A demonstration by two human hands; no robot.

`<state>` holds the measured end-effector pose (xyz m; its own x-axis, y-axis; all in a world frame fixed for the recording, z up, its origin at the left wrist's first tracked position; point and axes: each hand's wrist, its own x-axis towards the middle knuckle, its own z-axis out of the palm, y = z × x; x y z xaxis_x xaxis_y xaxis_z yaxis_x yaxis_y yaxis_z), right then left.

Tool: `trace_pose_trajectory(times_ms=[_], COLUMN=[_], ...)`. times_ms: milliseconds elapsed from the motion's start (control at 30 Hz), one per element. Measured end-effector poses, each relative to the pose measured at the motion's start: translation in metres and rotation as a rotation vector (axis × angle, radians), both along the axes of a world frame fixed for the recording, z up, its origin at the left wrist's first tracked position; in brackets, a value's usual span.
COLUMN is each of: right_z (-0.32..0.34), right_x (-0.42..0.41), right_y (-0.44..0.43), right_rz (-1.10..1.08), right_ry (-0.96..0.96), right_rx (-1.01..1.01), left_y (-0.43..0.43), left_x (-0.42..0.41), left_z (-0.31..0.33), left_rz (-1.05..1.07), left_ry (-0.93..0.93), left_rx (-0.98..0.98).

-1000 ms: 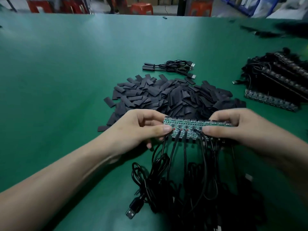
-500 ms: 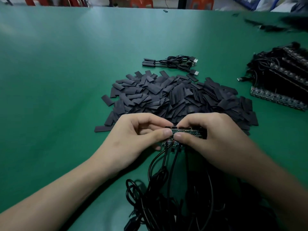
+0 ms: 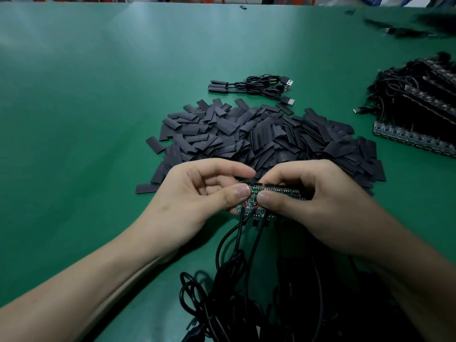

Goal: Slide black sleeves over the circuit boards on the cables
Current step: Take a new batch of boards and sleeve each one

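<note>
A green strip of joined circuit boards (image 3: 283, 192) is held above the table in front of me. My left hand (image 3: 197, 201) pinches its left end between thumb and forefinger. My right hand (image 3: 320, 206) grips it right beside, thumb tip almost touching the left thumb. The leftmost board (image 3: 249, 206) tilts down from the strip. Black cables (image 3: 237, 243) hang from the boards into a tangle (image 3: 246, 304) near me. A big heap of flat black sleeves (image 3: 259, 137) lies just beyond my hands.
Three finished cables with sleeves and USB plugs (image 3: 251, 87) lie behind the heap. More board strips with cables (image 3: 419, 114) are stacked at the right. The green table (image 3: 86, 107) stretches left and far. Dark items (image 3: 407, 25) sit at the far right edge.
My right hand slid left along the strip from its right end until it met my left hand. The leftmost board now bends down from the strip.
</note>
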<state>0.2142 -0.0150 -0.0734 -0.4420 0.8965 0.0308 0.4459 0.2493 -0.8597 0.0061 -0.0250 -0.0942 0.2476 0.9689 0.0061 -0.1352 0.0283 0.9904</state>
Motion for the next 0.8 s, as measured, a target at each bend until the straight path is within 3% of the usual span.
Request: trace_pose_trajectory(times_ms=[133,233,333,467,567,700,733,800], right_z=[0.002,0.001,-0.003,0.007,0.009,0.014,0.018,0.028], right_x=[0.001,0.003,0.004,-0.006,-0.016,-0.023,-0.022,-0.016], right_y=[0.001,0.005,0.003,-0.011,-0.023,-0.029,-0.030,-0.026], right_rz=[0.025,-0.035,-0.144,-0.080,0.036,0.152,0.190,0.241], right_ry=[0.117,0.060,-0.138,-0.129,0.028,0.307,0.438,0.675], right_rx=[-0.088,-0.087,0.049,0.358,0.199,-0.060,-0.152,-0.294], left_y=[0.000,0.004,0.003,0.000,0.001,0.006,0.010,0.021], left_x=[0.001,-0.002,-0.008,-0.008,-0.007,-0.011,-0.015,-0.025], left_z=[-0.002,0.001,0.006,0.012,0.015,0.011,0.008,-0.001], left_rz=[-0.008,0.004,0.011,0.075,0.086,0.149,0.203,0.362], left_ry=[-0.127,-0.153,-0.118,-0.033,-0.028,0.027,0.121,0.516], left_rx=[-0.068,-0.045,0.095,0.366,0.494,0.392,0.378,0.470])
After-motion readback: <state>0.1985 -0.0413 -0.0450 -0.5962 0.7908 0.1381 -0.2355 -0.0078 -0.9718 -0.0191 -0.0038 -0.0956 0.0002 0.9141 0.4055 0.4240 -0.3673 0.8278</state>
